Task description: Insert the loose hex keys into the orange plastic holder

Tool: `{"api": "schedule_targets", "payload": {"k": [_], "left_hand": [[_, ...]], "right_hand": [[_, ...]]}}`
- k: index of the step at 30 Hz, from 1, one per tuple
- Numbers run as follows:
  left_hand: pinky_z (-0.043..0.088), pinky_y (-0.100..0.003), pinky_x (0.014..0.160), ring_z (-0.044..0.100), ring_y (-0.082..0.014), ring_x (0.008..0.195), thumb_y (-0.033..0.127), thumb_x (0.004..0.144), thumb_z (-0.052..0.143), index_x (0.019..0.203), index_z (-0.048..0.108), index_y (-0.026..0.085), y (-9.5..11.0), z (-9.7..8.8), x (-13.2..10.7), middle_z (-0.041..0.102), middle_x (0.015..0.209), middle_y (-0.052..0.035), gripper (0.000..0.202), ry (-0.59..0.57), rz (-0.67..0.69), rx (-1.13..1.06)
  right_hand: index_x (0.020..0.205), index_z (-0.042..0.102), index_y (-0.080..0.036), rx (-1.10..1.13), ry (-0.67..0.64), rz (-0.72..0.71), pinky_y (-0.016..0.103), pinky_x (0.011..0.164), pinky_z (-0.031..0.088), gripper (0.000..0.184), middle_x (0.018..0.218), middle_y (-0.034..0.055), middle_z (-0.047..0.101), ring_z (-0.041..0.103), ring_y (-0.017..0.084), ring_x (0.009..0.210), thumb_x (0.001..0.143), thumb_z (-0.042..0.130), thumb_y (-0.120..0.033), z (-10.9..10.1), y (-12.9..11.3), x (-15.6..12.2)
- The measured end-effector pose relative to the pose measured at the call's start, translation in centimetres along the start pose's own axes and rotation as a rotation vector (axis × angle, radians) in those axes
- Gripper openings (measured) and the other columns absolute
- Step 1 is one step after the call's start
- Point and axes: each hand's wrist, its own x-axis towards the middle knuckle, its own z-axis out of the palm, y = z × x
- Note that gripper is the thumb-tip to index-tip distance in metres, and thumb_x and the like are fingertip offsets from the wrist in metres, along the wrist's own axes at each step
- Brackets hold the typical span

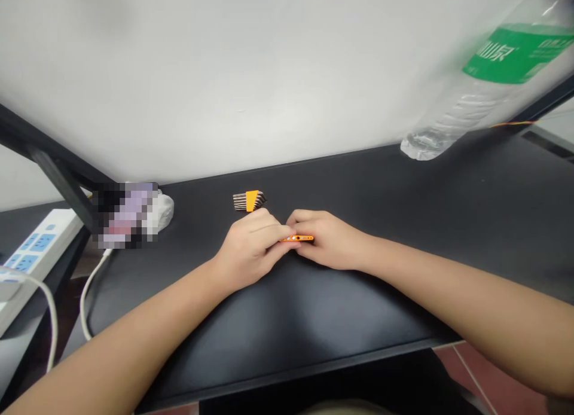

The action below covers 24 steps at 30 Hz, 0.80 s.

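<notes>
My left hand (253, 247) and my right hand (329, 240) meet over the black tabletop (403, 188). Between them they pinch a slim orange metal bar with small holes (296, 238), the left fingertips on its left end and the right fingers along its right part. Just beyond my left hand lies a folding hex key set with an orange holder (249, 201), its dark keys fanned to the left. My left fingers come close to it, and I cannot tell whether they touch.
A large plastic water bottle with a green label (515, 53) lies tilted at the upper right. At the left are a pixelated object (130, 214), a white power strip with blue sockets (38, 247), a white cable (87, 298) and a black frame bar (63, 182).
</notes>
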Motion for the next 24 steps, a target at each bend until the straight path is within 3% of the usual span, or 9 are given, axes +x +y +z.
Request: {"api": "schedule_targets", "payload": {"k": [11, 18, 24], "left_hand": [[0.049, -0.028, 0.07, 0.057, -0.0127, 0.071, 0.018, 0.092, 0.072, 0.108, 0.069, 0.022, -0.3, 0.2, -0.2, 0.066, 0.077, 0.0, 0.016, 0.013, 0.043, -0.018], [0.048, -0.027, 0.068, 0.057, -0.0116, 0.068, 0.017, 0.089, 0.075, 0.109, 0.069, 0.021, 0.0, -0.2, 0.1, 0.066, 0.077, 0.0004, 0.021, 0.08, 0.098, -0.017], [0.051, -0.03, 0.072, 0.062, -0.0151, 0.076, 0.017, 0.091, 0.07, 0.112, 0.069, 0.021, -1.7, -0.7, -0.5, 0.069, 0.088, -0.0044, 0.022, -0.028, 0.155, 0.124]], "right_hand": [[0.105, 0.077, -0.022, -0.088, 0.023, -0.044, 0.031, 0.079, 0.048, 0.021, 0.099, 0.0068, 0.064, 0.061, 0.018, 0.088, 0.098, 0.057, -0.022, -0.2, 0.9, 0.1], [0.11, 0.077, -0.019, -0.245, 0.035, 0.006, 0.031, 0.078, 0.05, 0.026, 0.103, 0.0083, 0.065, 0.062, 0.02, 0.089, 0.092, 0.059, -0.013, -0.3, 2.2, 0.2], [0.122, 0.075, -0.02, -0.402, 0.053, 0.116, 0.035, 0.085, 0.053, 0.034, 0.109, 0.0096, 0.067, 0.065, 0.022, 0.093, 0.096, 0.054, -0.016, -1.5, 3.8, 0.0]]}}
